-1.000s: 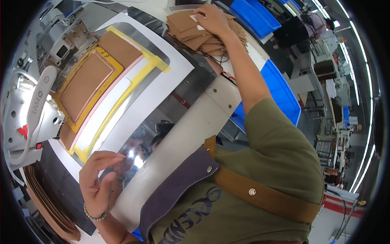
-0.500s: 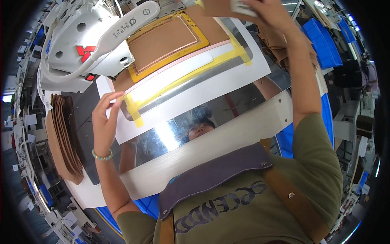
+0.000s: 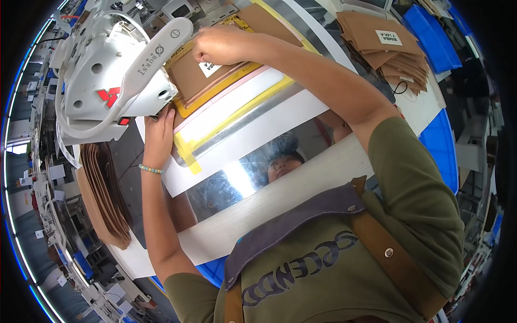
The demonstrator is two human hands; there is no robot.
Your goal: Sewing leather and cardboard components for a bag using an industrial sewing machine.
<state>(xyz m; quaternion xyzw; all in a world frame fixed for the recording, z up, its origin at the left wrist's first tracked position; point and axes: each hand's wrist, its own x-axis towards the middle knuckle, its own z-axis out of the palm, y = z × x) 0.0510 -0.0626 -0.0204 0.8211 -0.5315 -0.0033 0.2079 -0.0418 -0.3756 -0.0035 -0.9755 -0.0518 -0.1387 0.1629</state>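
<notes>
My right hand point(image 3: 221, 46) reaches across to the far side of the yellow-edged frame point(image 3: 215, 88), its fingers curled down onto a brown piece with a white label point(image 3: 209, 69). The hand covers part of the label, and the piece's outline merges with the brown surface inside the frame. My left hand point(image 3: 158, 132) lies at the frame's near left corner, fingers stretched forward with the tips partly hidden below the white machine head point(image 3: 86, 81). Under the frame lies a white sheet point(image 3: 180, 183) with yellow tape point(image 3: 189, 156) along its strip.
A shiny metal plate point(image 3: 215, 199) lies nearest me. Folded brown pieces point(image 3: 99, 199) stand stacked at the left. At the right is a loose pile of labelled brown pieces point(image 3: 358, 29), with a blue bin point(image 3: 431, 40) beyond. The machine's long white arm point(image 3: 153, 62) overhangs the frame's left side.
My right hand has swung from the far right to the frame, bringing the labelled brown piece. My left hand has moved slightly forward, closer under the machine head.
</notes>
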